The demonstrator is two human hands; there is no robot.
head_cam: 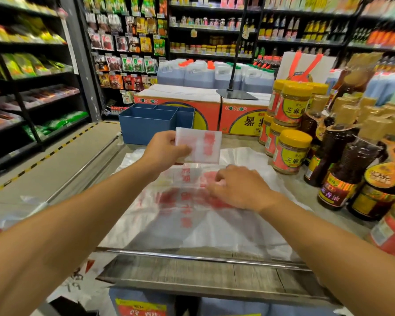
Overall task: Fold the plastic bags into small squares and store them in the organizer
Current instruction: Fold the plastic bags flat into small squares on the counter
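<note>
Hands at a shop counter, one lifting a folded bag, the other on a flat bag.

Left hand point(167, 148) pinches the left edge of a folded bag point(201, 145), a white square with red print, thumb in front and fingers behind, holding it upright above the counter point(214, 277). Just beyond the grip stands the blue organizer point(146, 128), its compartments open at the top; the square hangs in front of its near right corner, not inside it. Below the grip a flat bag point(192, 215) with red lettering lies spread on the counter. Right hand point(240, 188) rests on this bag, fingers bent with their tips on the plastic; whether they pinch it cannot be told. Right of both hands stand yellow-lidded jars point(290, 153) and dark bottles point(342, 165).
</note>
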